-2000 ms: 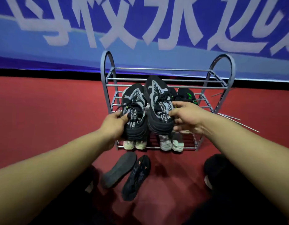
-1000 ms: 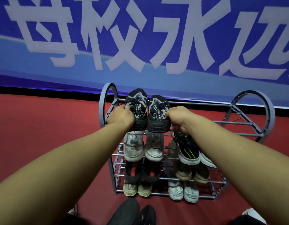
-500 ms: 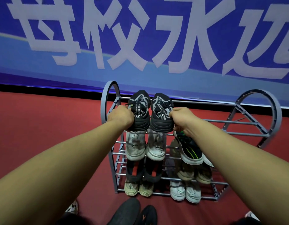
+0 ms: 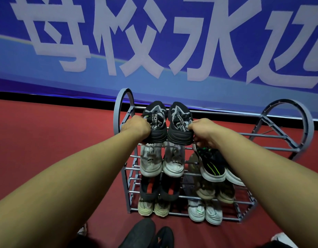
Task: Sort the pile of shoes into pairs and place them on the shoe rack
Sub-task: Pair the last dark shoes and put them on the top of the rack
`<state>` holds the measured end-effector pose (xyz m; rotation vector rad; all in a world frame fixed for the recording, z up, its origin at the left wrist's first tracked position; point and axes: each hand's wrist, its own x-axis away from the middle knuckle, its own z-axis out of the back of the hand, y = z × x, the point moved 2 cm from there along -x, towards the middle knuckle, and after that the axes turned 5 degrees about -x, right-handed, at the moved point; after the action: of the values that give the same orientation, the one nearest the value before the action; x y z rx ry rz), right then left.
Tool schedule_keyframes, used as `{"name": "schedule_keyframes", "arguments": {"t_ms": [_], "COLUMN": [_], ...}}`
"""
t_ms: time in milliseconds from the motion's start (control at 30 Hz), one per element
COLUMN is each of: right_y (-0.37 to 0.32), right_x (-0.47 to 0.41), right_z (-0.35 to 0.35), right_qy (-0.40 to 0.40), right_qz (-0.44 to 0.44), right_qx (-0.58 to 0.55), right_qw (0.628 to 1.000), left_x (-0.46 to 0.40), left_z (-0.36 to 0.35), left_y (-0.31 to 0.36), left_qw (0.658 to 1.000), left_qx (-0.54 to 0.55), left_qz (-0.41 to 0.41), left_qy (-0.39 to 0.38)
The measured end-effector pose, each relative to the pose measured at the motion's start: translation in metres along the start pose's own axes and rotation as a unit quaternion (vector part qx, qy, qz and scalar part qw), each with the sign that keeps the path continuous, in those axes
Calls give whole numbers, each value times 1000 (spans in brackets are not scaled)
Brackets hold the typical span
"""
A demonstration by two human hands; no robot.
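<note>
Since half a second ago almost nothing has shifted: your hands still hold the black pair at the rack's top tier, heels toward you. Behind it all hangs the blue banner with pale characters, above the red floor. Against it stands the grey rack. Your left hand grips the left black shoe at its collar, fingers curled round it. Your right hand pinches the right black shoe the same way. Both shoes sit side by side, touching. One tier down rest the white pair and a black-green shoe. Lower tiers carry more pairs. On the floor near you lie two dark slippers.
</note>
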<state>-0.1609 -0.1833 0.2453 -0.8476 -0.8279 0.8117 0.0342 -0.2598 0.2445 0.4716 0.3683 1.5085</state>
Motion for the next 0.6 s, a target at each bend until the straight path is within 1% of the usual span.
{"name": "schedule_keyframes", "arguments": {"t_ms": [67,133,233,300,367,400,467,533,600], "right_y": [2,3,7,16,32,42,66,97,130], "right_x": [3,7,25,45,63,71,77,79,80], "right_z": [-1,-2,-2,-7,-20,-28,-48,-74,-100], "right_qy": [2,28,143,189,190,184,164,133,102], "right_qz": [13,38,132,175,194,197,189,156,114], "right_qx": [-18,-36,-6,-38,-87,-101,-104,-96,-91], "right_qw": [1000,998,981,965,958,958,963,974,984], "left_x": [2,7,30,53,72,80,94,109,123], "left_z": [-2,-3,0,0,-10,-20,-46,-76,-108], "left_y": [-2,-6,-17,-28,-43,-53,-71,-90,-110], "left_qw": [1000,999,993,979,959,950,941,944,947], "left_qx": [3,4,29,92,180,218,265,279,289], "left_qz": [-5,-9,-17,-32,-41,-44,-49,-53,-38], "left_qy": [11,33,116,177,215,220,202,166,132]}}
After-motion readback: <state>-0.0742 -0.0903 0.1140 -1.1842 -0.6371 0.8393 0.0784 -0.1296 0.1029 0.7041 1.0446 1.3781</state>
